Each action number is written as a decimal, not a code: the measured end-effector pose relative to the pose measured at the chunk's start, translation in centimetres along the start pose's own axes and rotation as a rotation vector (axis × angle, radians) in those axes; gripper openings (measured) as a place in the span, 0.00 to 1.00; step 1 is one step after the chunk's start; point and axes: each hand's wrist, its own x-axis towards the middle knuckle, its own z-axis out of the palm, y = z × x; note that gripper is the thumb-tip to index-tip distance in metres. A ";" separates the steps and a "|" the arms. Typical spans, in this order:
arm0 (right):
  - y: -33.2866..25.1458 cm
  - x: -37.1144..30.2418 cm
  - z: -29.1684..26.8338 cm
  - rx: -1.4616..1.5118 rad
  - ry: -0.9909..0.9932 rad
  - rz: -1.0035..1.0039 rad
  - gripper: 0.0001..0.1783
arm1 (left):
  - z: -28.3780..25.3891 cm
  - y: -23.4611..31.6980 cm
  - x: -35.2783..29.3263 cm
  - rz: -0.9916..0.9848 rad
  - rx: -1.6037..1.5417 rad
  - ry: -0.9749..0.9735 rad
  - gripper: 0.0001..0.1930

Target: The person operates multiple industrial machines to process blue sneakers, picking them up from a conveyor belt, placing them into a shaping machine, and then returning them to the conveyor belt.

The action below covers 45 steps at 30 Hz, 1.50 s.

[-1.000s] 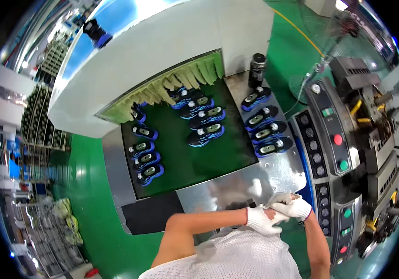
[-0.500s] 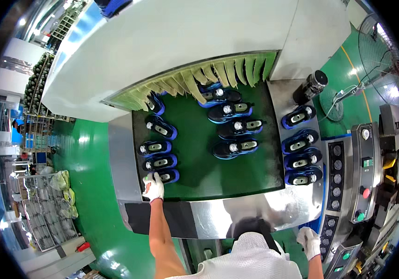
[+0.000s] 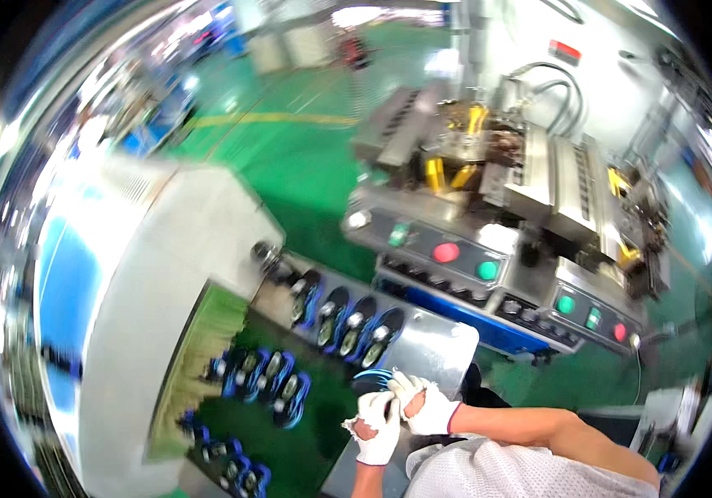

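A black shoe with bright blue lines (image 3: 370,380) shows in part beyond my two hands, over the near edge of the green belt (image 3: 314,432). My left hand (image 3: 375,427), in a white glove with bare skin showing, is closed at the shoe's near end. My right hand (image 3: 425,407), gloved too, is closed beside it, its fingers touching the shoe. The hands cover most of the shoe, and motion smears the picture. Several black-and-blue shoes (image 3: 277,378) stand on the belt, and more shoes (image 3: 354,325) line the metal ledge beside it.
A bare metal plate (image 3: 435,353) borders the belt by my right hand. Past it stands a machine with a control panel (image 3: 465,253) of red and green buttons. A pale machine housing (image 3: 182,224) with a green strip curtain (image 3: 198,365) is at the left. A dark bottle (image 3: 269,256) stands on the ledge.
The view has swung right toward the button panels. My hands, far apart before, are now together at a shoe. The left one was at the nearest shoe of the belt's left row.
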 end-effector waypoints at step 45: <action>18.2 -14.4 -23.6 2.169 0.828 0.087 0.39 | 8.7 17.6 22.8 0.272 -0.165 -0.085 0.23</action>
